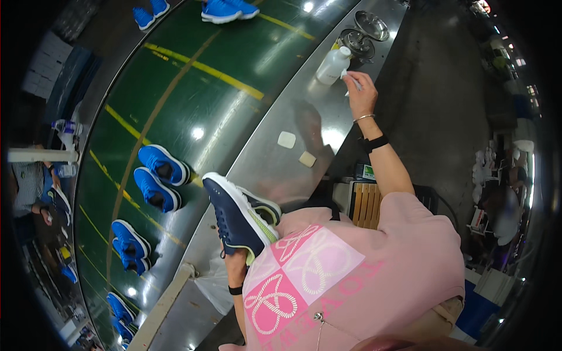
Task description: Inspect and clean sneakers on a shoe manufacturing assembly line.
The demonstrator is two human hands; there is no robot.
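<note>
A navy blue sneaker (231, 210) with a white sole and lime-green trim is in my left hand (236, 260). The hand is closed at its heel end, largely hidden by the shoe, whose toe tilts up and away over the bench edge. Part of a second matching shoe (261, 206) shows behind it, against the bench. My right hand (362, 92) reaches out over the far right of the metal bench. Thumb and fingers there pinch a small white piece (344, 74), too small to name, right beside a white plastic bottle (333, 65).
Blue sneakers (157, 188) stand in pairs on the green conveyor belt (193, 105) to the left. On the metal bench (257, 153) lie two small pale pads (287, 139). Round metal tins (358, 44) stand past the bottle. Another person (29, 184) is at the far left.
</note>
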